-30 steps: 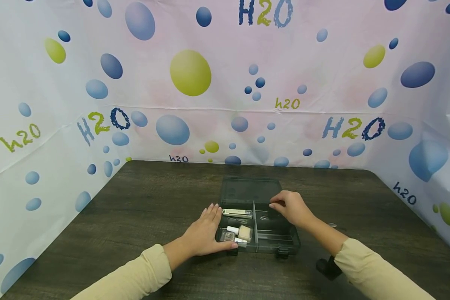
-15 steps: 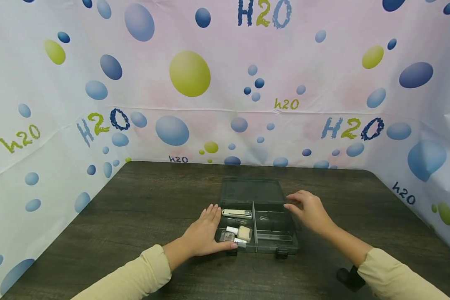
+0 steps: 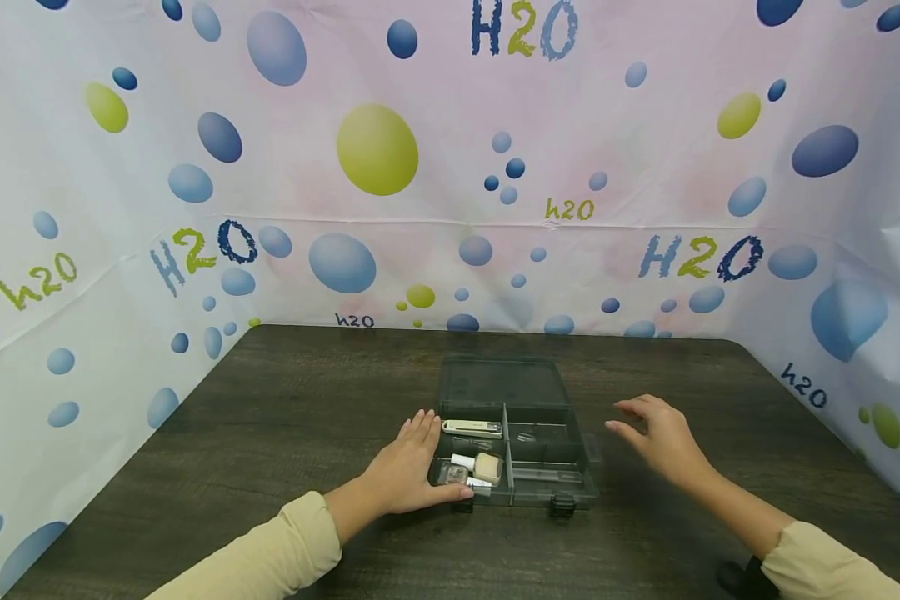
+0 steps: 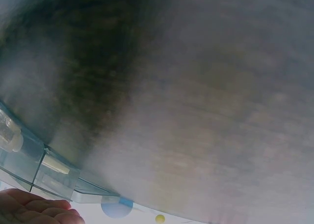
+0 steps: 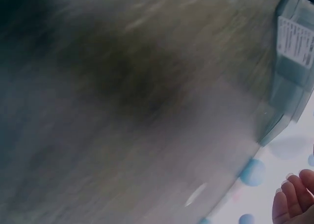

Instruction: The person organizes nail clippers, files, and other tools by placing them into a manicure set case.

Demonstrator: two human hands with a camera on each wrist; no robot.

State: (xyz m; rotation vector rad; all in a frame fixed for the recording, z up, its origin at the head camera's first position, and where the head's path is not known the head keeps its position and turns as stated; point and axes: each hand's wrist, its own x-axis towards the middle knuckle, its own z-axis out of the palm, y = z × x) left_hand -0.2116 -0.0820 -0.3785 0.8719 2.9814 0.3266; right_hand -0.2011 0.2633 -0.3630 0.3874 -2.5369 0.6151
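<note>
A see-through grey divided case (image 3: 543, 500) lies on the table with its lid (image 3: 506, 381) tipped back. In its left half are a cream nail clipper (image 3: 472, 428), a nail polish bottle with beige contents (image 3: 487, 467) and a clear bottle (image 3: 453, 474). Small thin items (image 3: 527, 436) show in the right half. My left hand (image 3: 401, 471) rests along the case's left side, fingers straight, thumb at the front left corner. Off to the right of the case, my right hand (image 3: 667, 442) hovers with loosely bent fingers, thumb and fingertips apart, nothing between them.
The dark wooden table (image 3: 330, 375) extends around the case, bounded by a bubble-printed curtain (image 3: 450, 167). A white printed label (image 5: 295, 41) is on the case's side in the right wrist view. There, a small pale object (image 5: 196, 194) lies on the table.
My right hand has moved from over the case's right half out to the right, away from it. The left hand and the case have stayed in place.
</note>
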